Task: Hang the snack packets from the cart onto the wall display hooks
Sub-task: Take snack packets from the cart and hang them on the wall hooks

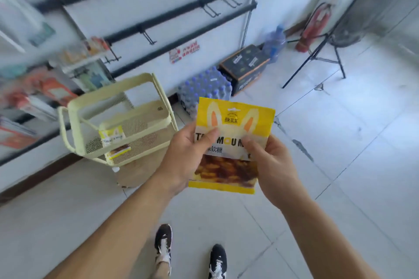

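Note:
A yellow snack packet (231, 142) with rabbit ears printed on it is held upright in front of me, above the tiled floor. My left hand (188, 154) grips its left edge, thumb on the front. My right hand (269, 163) grips its right edge, thumb also on the front. To the left stands the pale yellow mesh cart (74, 124); another yellow packet (113, 137) lies in its middle tier. Black wall hooks (148, 37) jut from dark rails on the white wall above the cart, and those in view are bare.
Blurred goods hang on a display at the far left (52, 90). Packs of water bottles (204, 88), a black box (246, 65), a large water jug (274, 43) and a red fire extinguisher (314, 27) line the wall base. A black stand (317, 52) is at right.

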Demonstrator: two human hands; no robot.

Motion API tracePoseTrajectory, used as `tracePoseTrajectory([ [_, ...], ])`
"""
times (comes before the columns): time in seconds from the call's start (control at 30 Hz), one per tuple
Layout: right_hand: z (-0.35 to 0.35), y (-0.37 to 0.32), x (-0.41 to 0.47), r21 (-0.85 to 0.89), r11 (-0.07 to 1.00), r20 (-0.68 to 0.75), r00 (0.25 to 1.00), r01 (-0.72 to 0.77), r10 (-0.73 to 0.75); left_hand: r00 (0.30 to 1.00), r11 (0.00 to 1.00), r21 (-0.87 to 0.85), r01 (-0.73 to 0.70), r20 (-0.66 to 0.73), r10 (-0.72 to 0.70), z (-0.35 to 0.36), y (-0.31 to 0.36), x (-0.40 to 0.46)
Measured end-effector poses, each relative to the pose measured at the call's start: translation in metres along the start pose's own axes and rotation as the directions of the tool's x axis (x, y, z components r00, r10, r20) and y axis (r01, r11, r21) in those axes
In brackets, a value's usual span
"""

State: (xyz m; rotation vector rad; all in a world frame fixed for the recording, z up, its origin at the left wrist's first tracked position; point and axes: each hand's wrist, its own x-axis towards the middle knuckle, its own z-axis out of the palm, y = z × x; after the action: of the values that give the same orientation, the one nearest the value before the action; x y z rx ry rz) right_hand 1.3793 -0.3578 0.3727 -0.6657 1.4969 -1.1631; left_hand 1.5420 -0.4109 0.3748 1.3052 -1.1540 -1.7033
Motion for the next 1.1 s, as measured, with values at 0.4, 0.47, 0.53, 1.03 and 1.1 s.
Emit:
tracePoseTrajectory([
  [0.4,-0.073,-0.251,-0.007,0.008,0.935,-0.054,0.933,0.356,-0.355,0.945,0.939,0.122,-0.323,0.097,0.312,0.122,0.239,0.017],
  [0.47,-0.078,-0.279,0.011,-0.005,0.921,-0.069,0.919,0.389,-0.389,0.931,0.927,0.108,-0.359,0.108,0.348,0.132,0.264,0.037],
  [0.53,-0.084,-0.302,0.033,-0.033,0.915,-0.078,0.912,0.401,-0.403,0.923,0.92,0.099,-0.379,0.108,0.369,0.142,0.282,0.06],
  [1.03,-0.124,-0.442,0.207,-0.09,0.855,-0.143,0.843,0.511,-0.519,0.893,0.892,0.054,-0.448,0.079,0.443,0.217,0.406,0.234],
  [1.1,-0.137,-0.455,0.23,-0.089,0.848,-0.126,0.839,0.522,-0.529,0.888,0.887,0.057,-0.458,0.068,0.454,0.233,0.415,0.255],
])
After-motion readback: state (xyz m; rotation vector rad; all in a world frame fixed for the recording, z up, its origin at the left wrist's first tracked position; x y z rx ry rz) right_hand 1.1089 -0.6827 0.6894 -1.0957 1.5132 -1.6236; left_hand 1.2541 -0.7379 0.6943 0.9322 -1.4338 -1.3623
